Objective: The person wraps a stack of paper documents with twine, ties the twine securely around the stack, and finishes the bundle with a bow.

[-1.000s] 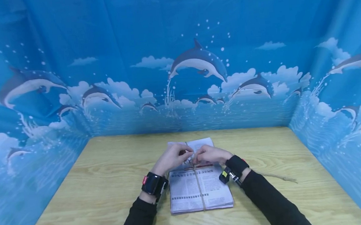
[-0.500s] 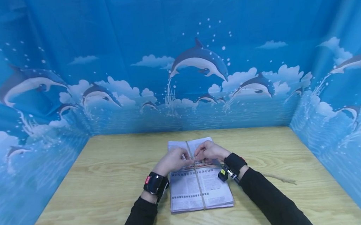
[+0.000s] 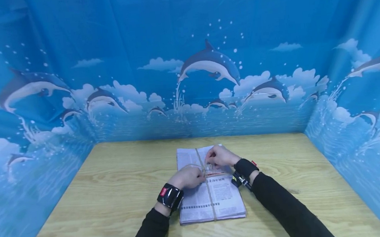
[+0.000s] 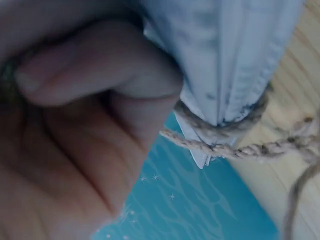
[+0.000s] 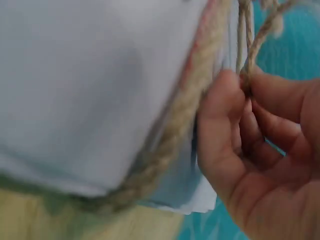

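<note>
A stack of newspapers (image 3: 203, 197) lies on the table with brown twine (image 3: 211, 198) wrapped around it both lengthwise and across. My right hand (image 3: 222, 157) is over the upper right of the stack. In the right wrist view, its thumb and forefinger pinch a strand of twine (image 5: 250, 55). Lower down, my left hand (image 3: 188, 177) is over the stack's left side with curled fingers, near where the strands cross. A strand of twine arcs to it from the crossing. In the left wrist view, my left hand (image 4: 100, 85) mostly hides what its fingertips hold.
The stack sits on a wood-grain table (image 3: 124, 183). A frayed twine end (image 3: 293, 191) lies to the right, partly behind the right sleeve. Blue dolphin-print curtains (image 3: 145, 62) enclose the back and both sides. Both wrists wear black straps (image 3: 171, 196).
My hands have drawn apart from the crossing, the left toward me and the right slightly away. The loose twine end on the right has been pulled inward. The stack stays put.
</note>
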The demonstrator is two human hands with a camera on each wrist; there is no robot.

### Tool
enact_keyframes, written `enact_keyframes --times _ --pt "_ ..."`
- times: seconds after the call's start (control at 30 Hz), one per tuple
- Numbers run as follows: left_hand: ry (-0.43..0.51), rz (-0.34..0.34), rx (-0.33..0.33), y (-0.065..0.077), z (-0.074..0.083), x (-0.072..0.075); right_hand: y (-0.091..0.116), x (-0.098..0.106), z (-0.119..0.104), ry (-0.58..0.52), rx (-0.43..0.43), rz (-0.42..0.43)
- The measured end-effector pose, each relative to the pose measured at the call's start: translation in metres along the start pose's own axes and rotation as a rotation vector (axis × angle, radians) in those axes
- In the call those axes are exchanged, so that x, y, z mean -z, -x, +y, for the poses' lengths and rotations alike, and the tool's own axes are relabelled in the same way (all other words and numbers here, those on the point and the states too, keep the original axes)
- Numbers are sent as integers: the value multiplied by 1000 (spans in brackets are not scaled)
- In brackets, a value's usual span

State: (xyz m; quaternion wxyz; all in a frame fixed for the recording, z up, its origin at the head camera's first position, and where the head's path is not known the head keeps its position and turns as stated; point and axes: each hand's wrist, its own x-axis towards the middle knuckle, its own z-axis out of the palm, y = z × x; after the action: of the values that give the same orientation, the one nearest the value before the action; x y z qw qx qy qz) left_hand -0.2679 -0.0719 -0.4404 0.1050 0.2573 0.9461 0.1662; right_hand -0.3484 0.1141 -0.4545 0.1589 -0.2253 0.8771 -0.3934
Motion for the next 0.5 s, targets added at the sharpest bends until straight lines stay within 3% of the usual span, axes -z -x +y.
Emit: enact_keyframes --times 0.1,0.17,0.23,0.4,0.5 --pt "-85 -19 -49 1 0 -1 -3 2 1 -107 -106 73" --pt "-101 -29 -59 1 0 -2 -3 4 3 -115 -117 79" --pt "-105 -32 -60 0 -1 -4 -3 6 4 -6 -24 26" --pt "-116 -25 -51 -2 -2 -7 -2 9 0 335 319 -153" --pt "-134 -3 -73 -2 -3 -8 -1 7 -6 398 404 -217"
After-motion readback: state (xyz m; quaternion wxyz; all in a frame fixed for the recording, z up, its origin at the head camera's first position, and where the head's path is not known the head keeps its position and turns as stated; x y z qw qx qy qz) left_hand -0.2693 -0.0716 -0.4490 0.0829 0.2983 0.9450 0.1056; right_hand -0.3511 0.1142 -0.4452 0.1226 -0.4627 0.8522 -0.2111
